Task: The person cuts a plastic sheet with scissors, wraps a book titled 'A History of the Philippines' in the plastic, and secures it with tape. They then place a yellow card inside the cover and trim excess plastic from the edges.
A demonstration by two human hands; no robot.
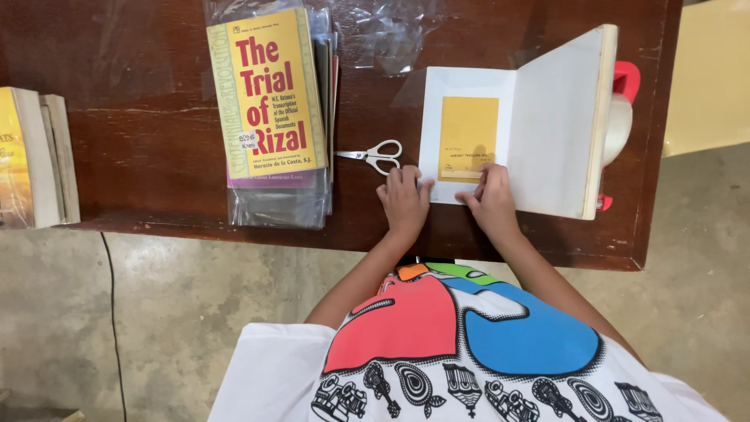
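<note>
The open book (516,125) is being pressed flat under the fingertips of the left hand (404,199) and right hand (492,195), nothing being gripped, and its upright pages could be creased if the right fingers slide, scissors (376,155) lying just beyond the left fingers

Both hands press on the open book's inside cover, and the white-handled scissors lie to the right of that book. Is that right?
Not quite. The head view shows the scissors lying to the left of the open book, between it and the plastic-wrapped stack of books. The left hand and right hand do press on its inside cover.
</note>
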